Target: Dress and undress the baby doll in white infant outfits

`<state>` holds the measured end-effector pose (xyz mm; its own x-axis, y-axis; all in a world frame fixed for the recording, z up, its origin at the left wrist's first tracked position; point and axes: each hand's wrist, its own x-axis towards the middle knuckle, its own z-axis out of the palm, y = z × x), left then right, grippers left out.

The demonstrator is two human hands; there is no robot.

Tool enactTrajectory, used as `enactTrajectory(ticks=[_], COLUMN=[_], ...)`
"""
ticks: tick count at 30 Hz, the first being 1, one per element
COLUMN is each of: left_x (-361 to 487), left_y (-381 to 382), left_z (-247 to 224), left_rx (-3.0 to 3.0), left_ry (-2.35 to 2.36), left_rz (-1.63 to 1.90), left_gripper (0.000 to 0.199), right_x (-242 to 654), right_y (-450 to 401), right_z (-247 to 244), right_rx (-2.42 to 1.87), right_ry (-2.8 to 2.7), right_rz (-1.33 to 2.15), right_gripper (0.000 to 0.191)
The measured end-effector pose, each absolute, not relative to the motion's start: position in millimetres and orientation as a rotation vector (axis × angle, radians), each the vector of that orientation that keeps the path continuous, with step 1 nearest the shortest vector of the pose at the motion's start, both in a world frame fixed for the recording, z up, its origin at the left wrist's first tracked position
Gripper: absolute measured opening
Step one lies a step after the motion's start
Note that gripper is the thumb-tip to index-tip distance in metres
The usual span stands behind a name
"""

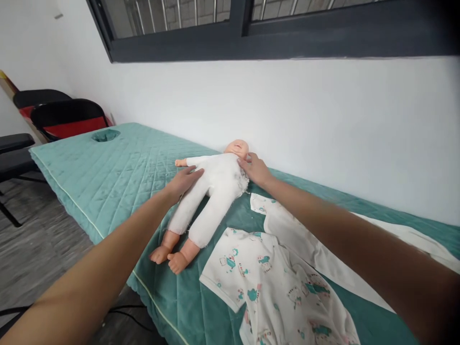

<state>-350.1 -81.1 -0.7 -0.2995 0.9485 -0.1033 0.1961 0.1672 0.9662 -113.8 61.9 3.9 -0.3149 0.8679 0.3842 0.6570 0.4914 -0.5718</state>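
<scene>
A baby doll lies face up on a green quilted bed cover, its feet pointing toward me. It has a white cloth body and flesh-coloured plastic head, hand and feet. My left hand holds it at the side of the waist, below its outstretched arm. On the other side, my right hand grips near the shoulder, thumb on the chest; the doll's arm there is hidden or not visible. White baby clothes with a green and pink animal print are spread beside its feet, under my right forearm.
Another white garment stretches along the bed behind the printed clothes. A white wall and dark-framed window border the far side. The bed has a face hole; black and red chairs stand beyond its end.
</scene>
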Motion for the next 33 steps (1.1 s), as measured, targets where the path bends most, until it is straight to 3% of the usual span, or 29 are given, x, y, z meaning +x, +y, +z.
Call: enactTrajectory(ticks=[4, 12, 22, 25, 30, 33], left_x=[-341.3, -332.7, -329.8, -326.9, -324.6, -324.9], left_y=[-72.8, -75.5, -63.8, -59.9, -56.1, -53.6], left_z=[4.2, 2.0, 7.9, 6.4, 2.0, 4.1], left_rx=[1.289, 1.388, 1.574, 1.592, 1.635, 1.656], left_ry=[1.808, 1.869, 1.994, 2.036, 2.076, 2.050], left_rz=[1.155, 1.080, 1.023, 1.010, 0.997, 1.003], left_gripper=[0.071, 0.060, 0.056, 0.052, 0.048, 0.050], right_x=[-93.6, -85.9, -87.3, -94.7, -109.5, -118.0], right_y=[12.3, -22.6, -11.7, -6.8, -2.1, 2.1], right_z=[-25.0, -45.7, -41.8, -43.1, -46.5, -50.9], right_rx=[-1.131, -1.331, -1.062, -1.047, -1.069, -1.118], right_ry=[-1.927, -1.744, -1.325, -1.240, -1.209, -1.237], right_rz=[0.251, 0.906, 1.510, 1.572, 1.601, 1.537], right_gripper=[0.043, 0.016, 0.017, 0.020, 0.006, 0.015])
